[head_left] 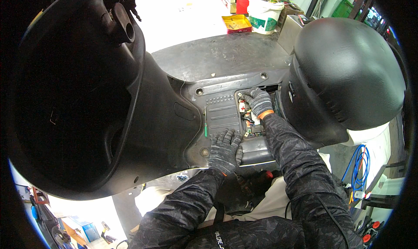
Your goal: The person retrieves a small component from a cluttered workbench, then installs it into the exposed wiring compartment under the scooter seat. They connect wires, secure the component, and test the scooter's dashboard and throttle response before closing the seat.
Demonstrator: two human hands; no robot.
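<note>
My gloved left hand (225, 149) rests palm down on the black scooter floorboard (220, 114), fingers apart. Beside it lies a screwdriver with a green handle (206, 128). My gloved right hand (257, 102) reaches into the open rectangular compartment (254, 129) at the floorboard's right, fingers curled at its upper part; what they grip is hidden. Wires and small connectors show below that hand. The black front body panel (161, 127) rises at the left, and the black seat (346, 70) sits at the right.
Beyond the scooter are a yellow tray (236, 23), a white bucket (263, 16) with tools or cables and a metal box (289, 33). A key bunch hangs at the upper left. Blue hose coils (359, 166) lie at lower right, cardboard boxes at lower left.
</note>
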